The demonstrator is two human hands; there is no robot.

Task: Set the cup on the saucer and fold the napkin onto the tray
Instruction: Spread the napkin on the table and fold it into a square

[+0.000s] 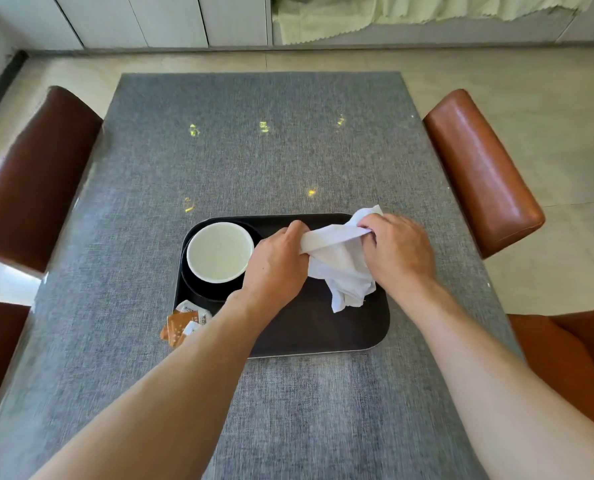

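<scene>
A black tray (pixel 309 334) lies on the grey table. At its left end a white-lined cup (pixel 219 252) sits on a black saucer (pixel 198 289). Both my hands hold a white napkin (pixel 340 268) above the tray's right half. My left hand (pixel 275 268) pinches its left end, and my right hand (pixel 399 254) grips its right end. The cloth is stretched between them, with a crumpled part hanging down onto the tray.
Small orange and white sachets (pixel 181 323) lie at the tray's front left corner, partly on the table (pixel 254 150). Brown leather chairs stand at the left (pixel 29 181) and right (pixel 482 171) sides.
</scene>
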